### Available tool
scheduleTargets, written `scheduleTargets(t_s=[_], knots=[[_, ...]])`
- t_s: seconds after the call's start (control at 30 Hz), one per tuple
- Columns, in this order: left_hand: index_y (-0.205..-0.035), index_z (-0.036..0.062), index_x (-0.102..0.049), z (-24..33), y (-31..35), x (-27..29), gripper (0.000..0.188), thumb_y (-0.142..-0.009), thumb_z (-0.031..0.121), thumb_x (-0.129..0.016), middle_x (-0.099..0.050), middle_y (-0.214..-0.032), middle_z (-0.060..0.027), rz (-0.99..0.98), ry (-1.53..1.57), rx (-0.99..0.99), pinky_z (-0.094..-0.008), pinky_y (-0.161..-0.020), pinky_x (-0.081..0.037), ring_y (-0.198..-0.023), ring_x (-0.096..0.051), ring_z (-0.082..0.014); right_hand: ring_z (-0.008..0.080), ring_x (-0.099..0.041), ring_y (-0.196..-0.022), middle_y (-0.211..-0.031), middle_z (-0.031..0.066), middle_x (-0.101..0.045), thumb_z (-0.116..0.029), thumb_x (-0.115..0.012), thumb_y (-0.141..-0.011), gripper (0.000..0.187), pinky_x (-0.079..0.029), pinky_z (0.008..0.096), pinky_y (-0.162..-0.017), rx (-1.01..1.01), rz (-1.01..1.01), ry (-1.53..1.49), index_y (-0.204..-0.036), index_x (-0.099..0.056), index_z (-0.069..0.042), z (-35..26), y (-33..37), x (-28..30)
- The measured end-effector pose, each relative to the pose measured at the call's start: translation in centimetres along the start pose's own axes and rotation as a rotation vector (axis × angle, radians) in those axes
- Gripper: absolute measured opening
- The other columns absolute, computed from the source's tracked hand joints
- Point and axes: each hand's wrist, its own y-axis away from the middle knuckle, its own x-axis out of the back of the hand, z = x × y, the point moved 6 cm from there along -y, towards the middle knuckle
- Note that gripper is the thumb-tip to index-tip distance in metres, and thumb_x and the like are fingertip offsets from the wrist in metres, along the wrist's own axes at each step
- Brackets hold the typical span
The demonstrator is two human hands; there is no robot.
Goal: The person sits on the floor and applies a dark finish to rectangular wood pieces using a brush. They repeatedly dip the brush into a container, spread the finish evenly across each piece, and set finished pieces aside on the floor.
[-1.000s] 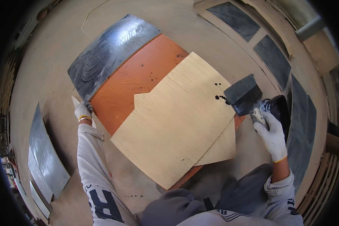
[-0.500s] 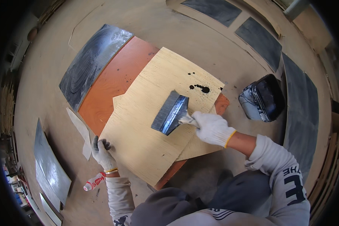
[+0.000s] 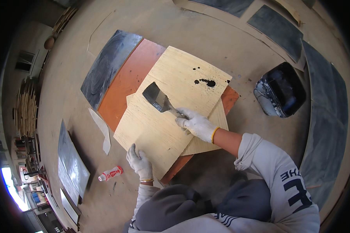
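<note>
Far left: a stack of poles (image 3: 26, 108). Next, grey sheets (image 3: 72, 163), shiny, on the floor (image 3: 74, 66); bottle (image 3: 111, 173), red and white, lying on its side near them. Pale scrap (image 3: 102, 130) on the floor beside the pile.

Pile, left part: dark panel (image 3: 111, 68) with swirled grain, next to the orange board (image 3: 132, 77), which runs under the pale board (image 3: 159, 132).

Left hand (image 3: 140, 161): gloved, at the pale board's near-left edge, fingers part bent; cannot tell whether it grips the edge.

Brush (image 3: 155, 97): wide, dark head over the pale board's middle; contact with the surface cannot be told. Right hand (image 3: 198, 125): gloved, closed round the brush handle.

Black splashes (image 3: 210, 83) on the pale board near its far-right corner. Second pale board (image 3: 206, 141) partly beneath.

Right: bucket (image 3: 282, 91), black, open-topped, side smeared, on the floor. Farther right, dark sheets (image 3: 326, 101).
</note>
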Motion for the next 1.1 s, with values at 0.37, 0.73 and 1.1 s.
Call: scheduleTargets(t_s=[0.37, 0.73, 1.1], knots=[[-0.143, 0.0019, -0.058, -0.1, 2.9, -1.9, 0.047, -0.097, 0.013, -0.06, -0.055, -0.15, -0.0224, -0.008, -0.188, -0.057, -0.0526, -0.12, -0.038, -0.14, -0.047, -0.0438, 0.0054, -0.051, -0.069, -0.092, -0.0024, -0.061, -0.033, -0.06, -0.111, 0.04, -0.045, 0.0235, -0.058, -0.072, 0.052, -0.28, -0.143, -0.061, -0.009, 3.1, -0.2, 1.4], [-0.143, 0.003, -0.058, -0.5, 2.7, -1.9, 0.048, -0.097, 0.014, -0.061, -0.053, -0.154, -0.0188, -0.044, -0.173, -0.014, -0.0538, -0.122, -0.034, -0.145, -0.043, -0.0435, 0.0061, -0.054, -0.062, -0.086, -0.0007, -0.062, -0.031, -0.06, -0.111, 0.032, -0.047, 0.0246, -0.052, -0.012, 0.139, -0.421, -0.129, -0.067, -0.006, 1.9, -2.0, 4.4], [-0.141, 0.0023, -0.059, -0.1, 2.8, -2.0, 0.048, -0.094, 0.011, -0.06, -0.055, -0.15, -0.021, -0.013, -0.201, -0.071, -0.053, -0.119, -0.037, -0.14, -0.046, -0.0433, 0.0068, -0.057, -0.069, -0.09, -0.001, -0.066, -0.034, -0.062, -0.111, 0.029, -0.049, 0.025, -0.059, -0.103, -0.114, -0.341, -0.127, -0.068, -0.01, 3.4, -2.8, -2.2]])
